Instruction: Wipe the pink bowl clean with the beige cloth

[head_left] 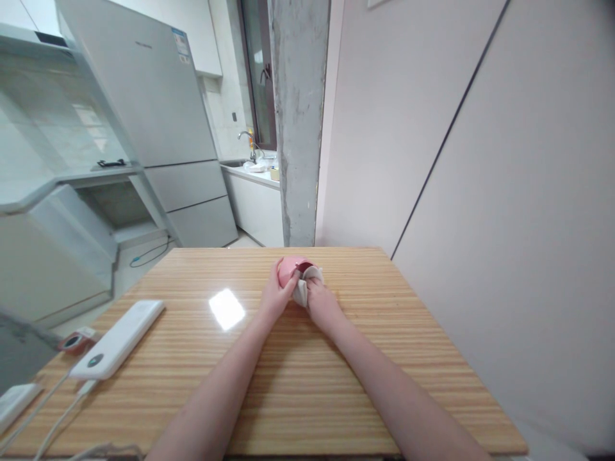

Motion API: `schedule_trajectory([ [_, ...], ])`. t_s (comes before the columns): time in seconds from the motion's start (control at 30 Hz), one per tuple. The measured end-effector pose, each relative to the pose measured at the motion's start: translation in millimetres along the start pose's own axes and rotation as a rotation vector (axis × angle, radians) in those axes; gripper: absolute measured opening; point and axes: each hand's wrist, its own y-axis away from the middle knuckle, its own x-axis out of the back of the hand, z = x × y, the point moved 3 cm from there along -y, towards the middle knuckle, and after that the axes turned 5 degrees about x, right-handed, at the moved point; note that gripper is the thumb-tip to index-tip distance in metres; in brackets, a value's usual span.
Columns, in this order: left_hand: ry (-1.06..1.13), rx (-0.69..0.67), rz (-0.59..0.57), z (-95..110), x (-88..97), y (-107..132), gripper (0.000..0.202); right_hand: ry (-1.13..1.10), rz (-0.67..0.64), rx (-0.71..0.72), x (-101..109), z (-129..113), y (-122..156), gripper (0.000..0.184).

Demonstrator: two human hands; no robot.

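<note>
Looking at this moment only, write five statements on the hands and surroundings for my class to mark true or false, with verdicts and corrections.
1. The left hand holds a pink bowl-shaped object. True.
2. The right hand is empty. False: it holds a whitish cloth.
3. A white device lies on the wood-grain table. True.
4. That device is to the right of both hands. False: it is to their left.
5. The refrigerator is shut. True.
</note>
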Motion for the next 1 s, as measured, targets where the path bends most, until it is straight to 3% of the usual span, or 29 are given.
schedule_trajectory([
  [0.13,0.131,0.085,0.013,-8,-22.4,11,0.081,-0.050,0.076,-0.031,-1,8,2,0.029],
  [0.23,0.236,0.129,0.064,-10,-33.2,18,0.070,-0.119,0.093,0.039,-1,8,0,0.035],
  [0.33,0.231,0.142,0.126,-8,-24.8,16,0.049,-0.095,0.047,0.102,1,3,-2,0.035],
  [0.43,0.114,0.057,0.144,-1,-8.7,8,0.043,-0.010,0.006,0.149,5,-4,-3,0.030],
  [0.53,0.024,0.004,0.115,0,-1.9,4,0.050,0.070,0.008,0.128,7,-5,-2,0.025],
  [0.7,0.112,0.091,0.082,-9,-12.3,5,0.071,0.076,-0.004,0.092,1,2,-1,0.023],
  [0.87,0.088,0.033,0.116,-8,-11.3,6,0.058,0.061,-0.023,0.076,1,-4,-2,0.025],
  [1.0,0.061,0.024,0.152,-3,-0.6,2,0.062,0.064,-0.067,0.080,4,-10,-4,0.024],
])
